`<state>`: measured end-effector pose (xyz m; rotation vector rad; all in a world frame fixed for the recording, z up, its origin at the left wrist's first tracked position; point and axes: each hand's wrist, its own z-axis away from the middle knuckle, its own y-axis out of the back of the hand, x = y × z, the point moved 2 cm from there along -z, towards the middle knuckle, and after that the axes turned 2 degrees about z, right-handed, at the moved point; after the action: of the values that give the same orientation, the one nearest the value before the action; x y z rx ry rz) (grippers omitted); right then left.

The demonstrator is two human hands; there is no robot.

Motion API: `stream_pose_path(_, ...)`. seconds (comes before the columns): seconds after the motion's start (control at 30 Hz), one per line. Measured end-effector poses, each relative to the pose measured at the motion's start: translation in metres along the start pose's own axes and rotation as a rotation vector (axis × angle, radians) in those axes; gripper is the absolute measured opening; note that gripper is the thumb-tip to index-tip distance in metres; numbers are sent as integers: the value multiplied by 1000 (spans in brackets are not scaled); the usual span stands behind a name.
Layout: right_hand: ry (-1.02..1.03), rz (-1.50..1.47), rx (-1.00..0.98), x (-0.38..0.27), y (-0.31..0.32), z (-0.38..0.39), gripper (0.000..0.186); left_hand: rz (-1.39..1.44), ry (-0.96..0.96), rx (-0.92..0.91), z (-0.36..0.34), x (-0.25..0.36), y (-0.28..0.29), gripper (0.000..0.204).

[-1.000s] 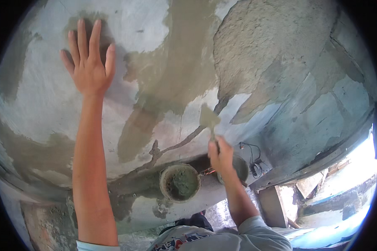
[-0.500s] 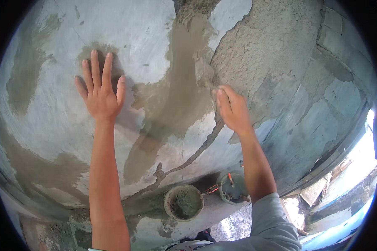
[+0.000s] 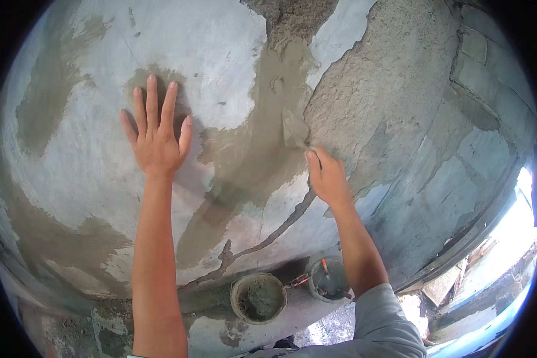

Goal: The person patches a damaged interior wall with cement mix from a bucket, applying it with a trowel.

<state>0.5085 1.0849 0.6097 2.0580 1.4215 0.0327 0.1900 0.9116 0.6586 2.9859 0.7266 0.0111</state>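
Observation:
My left hand [image 3: 157, 143] lies flat on the pale wall [image 3: 221, 89], its fingers spread, beside a damp patch. In my right hand [image 3: 328, 176] is the handle of a small pointed trowel [image 3: 295, 129]; the handle is mostly hidden by my fingers. The blade rests against a wide band of wet grey mortar [image 3: 250, 143], close to the edge of a rough bare area [image 3: 376, 89] where the surface coat is gone. Below the blade, an open crack [image 3: 274, 230] runs down to the left.
Under the wall, a bucket of mortar [image 3: 258, 298] stands on a ledge. A second bucket [image 3: 334, 280] next to it holds grey liquid and an orange-tipped tool [image 3: 324, 266]. Smeared mortar [image 3: 65, 241] covers the lower left wall. Broken slabs [image 3: 441, 286] lie at the lower right.
The trowel and my right hand have moved down along the mortar band. My left hand stays flat by the same damp patch; the whole view has shifted slightly.

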Motion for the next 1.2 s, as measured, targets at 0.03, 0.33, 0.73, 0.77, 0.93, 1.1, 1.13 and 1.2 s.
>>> stream_pose_path(0.03, 5, 4, 7, 5, 4, 3, 26, 9, 2, 4, 0, 2, -3, 64)
stream_pose_path(0.33, 209, 71, 83, -41, 24, -58, 23, -8, 7, 6, 2, 2, -4, 64)
stream_pose_path(0.73, -293, -457, 83, 26, 35, -74, 26, 12, 1, -1, 2, 6, -6, 65)
stream_pose_path(0.77, -255, -515, 38, 14, 29, -72, 26, 10, -3, 7, 2, 4, -5, 66)
stream_pose_path(0.93, 155, -173, 12, -31, -5, -39, 26, 18, -4, 18, 1, 2, -6, 66)
stream_pose_path(1.1, 272, 126, -287, -17, 9, -23, 27, -13, -2, 8, 1, 0, -4, 66)
stream_pose_path(1.13, 314, 107, -231, -12, 23, -35, 27, -1, 1, 15, 0, 4, -8, 66)
stream_pose_path(1.2, 332, 16, -147, -23, 44, -74, 29, 4, -14, 21, 3, 3, -7, 66)
